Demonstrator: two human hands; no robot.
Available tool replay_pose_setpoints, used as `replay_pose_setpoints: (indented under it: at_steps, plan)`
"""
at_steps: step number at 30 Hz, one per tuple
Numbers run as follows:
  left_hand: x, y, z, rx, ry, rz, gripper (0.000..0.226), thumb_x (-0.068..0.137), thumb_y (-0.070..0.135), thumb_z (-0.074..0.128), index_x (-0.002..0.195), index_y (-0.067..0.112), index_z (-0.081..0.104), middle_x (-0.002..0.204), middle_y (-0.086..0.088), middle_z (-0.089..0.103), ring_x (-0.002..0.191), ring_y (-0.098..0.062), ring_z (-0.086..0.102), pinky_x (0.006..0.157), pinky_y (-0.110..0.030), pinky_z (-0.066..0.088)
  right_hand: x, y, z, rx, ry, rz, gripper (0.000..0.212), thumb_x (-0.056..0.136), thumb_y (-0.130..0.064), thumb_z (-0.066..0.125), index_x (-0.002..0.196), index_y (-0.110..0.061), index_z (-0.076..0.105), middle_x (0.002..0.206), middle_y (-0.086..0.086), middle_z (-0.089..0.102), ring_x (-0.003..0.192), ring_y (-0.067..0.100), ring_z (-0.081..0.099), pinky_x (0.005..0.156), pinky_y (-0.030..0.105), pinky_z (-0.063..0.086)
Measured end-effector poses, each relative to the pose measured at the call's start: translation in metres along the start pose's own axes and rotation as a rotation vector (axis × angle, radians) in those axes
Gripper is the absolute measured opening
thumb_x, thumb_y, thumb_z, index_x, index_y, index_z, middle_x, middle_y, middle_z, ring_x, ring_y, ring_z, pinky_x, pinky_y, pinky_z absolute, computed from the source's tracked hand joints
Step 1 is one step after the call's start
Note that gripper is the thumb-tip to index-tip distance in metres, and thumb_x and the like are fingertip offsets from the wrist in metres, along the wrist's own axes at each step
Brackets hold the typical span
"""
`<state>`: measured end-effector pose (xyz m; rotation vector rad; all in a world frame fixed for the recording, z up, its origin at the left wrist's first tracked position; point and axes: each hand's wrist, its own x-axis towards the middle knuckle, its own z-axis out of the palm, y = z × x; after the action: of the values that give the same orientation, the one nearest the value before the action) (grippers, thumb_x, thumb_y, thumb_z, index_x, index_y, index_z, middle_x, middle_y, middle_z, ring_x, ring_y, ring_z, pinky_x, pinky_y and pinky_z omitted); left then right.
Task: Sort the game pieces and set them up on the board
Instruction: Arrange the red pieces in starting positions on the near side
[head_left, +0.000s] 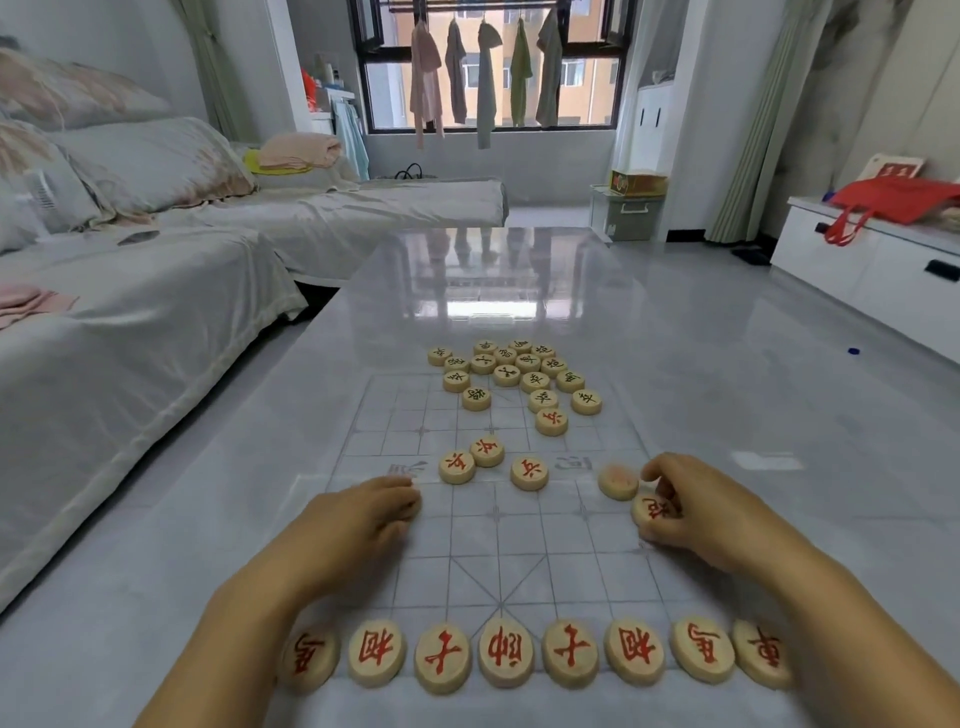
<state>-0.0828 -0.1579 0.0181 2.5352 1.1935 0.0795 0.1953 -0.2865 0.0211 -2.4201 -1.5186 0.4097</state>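
Note:
A clear plastic board (519, 540) with a printed grid lies on the glossy table. Several round wooden pieces with red characters (506, 656) stand in a row along its near edge. Three more red pieces (529, 473) sit loose near the middle line, and another (618, 481) lies beside my right hand. A cluster of black-lettered pieces (511, 371) sits at the far end, with one red piece (551, 421) at its near side. My right hand (696, 512) pinches a red piece (649, 510). My left hand (363, 525) rests at the board's left edge, fingers curled down over a spot I cannot see.
The grey glossy table (753, 467) stretches far ahead. A covered sofa (130, 322) runs along the left. A white cabinet (872, 275) with a red bag (893, 200) stands at the right.

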Motion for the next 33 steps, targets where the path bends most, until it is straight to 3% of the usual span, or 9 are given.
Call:
replay_pose_setpoints:
  at_steps: [8, 14, 22, 28, 33]
  plan:
    - [-0.010, -0.026, -0.012, 0.001, 0.077, -0.205, 0.032, 0.091, 0.030, 0.052, 0.122, 0.026, 0.052, 0.137, 0.009, 0.046, 0.118, -0.014, 0.050, 0.098, -0.029, 0.039, 0.008, 0.021, 0.000, -0.012, 0.010, 0.033, 0.043, 0.081, -0.040, 0.063, 0.119, -0.026, 0.047, 0.103, -0.009, 0.042, 0.094, 0.011, 0.049, 0.084, 0.030, 0.046]
    - [-0.009, -0.034, -0.011, -0.059, 0.112, -0.262, 0.028, 0.086, 0.024, 0.061, 0.113, 0.027, 0.055, 0.124, 0.008, 0.054, 0.107, -0.014, 0.053, 0.093, -0.030, 0.043, 0.008, 0.024, -0.001, 0.060, -0.032, 0.032, 0.048, 0.079, -0.035, 0.068, 0.121, -0.025, 0.047, 0.105, -0.008, 0.041, 0.093, 0.010, 0.048, 0.083, 0.024, 0.042]
    - [-0.008, -0.032, -0.011, -0.077, 0.141, -0.342, 0.047, 0.086, 0.021, 0.062, 0.130, 0.019, 0.045, 0.133, -0.003, 0.049, 0.115, -0.021, 0.051, 0.094, -0.033, 0.041, 0.008, 0.027, -0.003, 0.102, -0.075, 0.036, 0.051, 0.079, -0.027, 0.070, 0.123, -0.021, 0.046, 0.111, -0.005, 0.042, 0.098, 0.013, 0.049, 0.092, 0.027, 0.044]
    - [-0.006, -0.035, -0.008, -0.057, 0.146, -0.354, 0.045, 0.087, 0.020, 0.061, 0.129, 0.017, 0.046, 0.129, -0.005, 0.054, 0.116, -0.022, 0.051, 0.094, -0.031, 0.039, 0.009, 0.028, -0.003, 0.123, -0.086, 0.032, 0.035, 0.079, -0.027, 0.070, 0.106, -0.027, 0.048, 0.111, -0.004, 0.045, 0.094, 0.012, 0.050, 0.086, 0.025, 0.044]
    - [-0.002, -0.039, -0.006, -0.025, 0.155, -0.356, 0.049, 0.087, 0.023, 0.060, 0.133, 0.016, 0.043, 0.129, -0.005, 0.052, 0.116, -0.022, 0.050, 0.095, -0.034, 0.040, 0.009, 0.027, -0.002, 0.122, -0.066, 0.039, 0.031, 0.079, -0.030, 0.069, 0.102, -0.027, 0.048, 0.107, -0.006, 0.046, 0.088, 0.008, 0.050, 0.079, 0.023, 0.041]
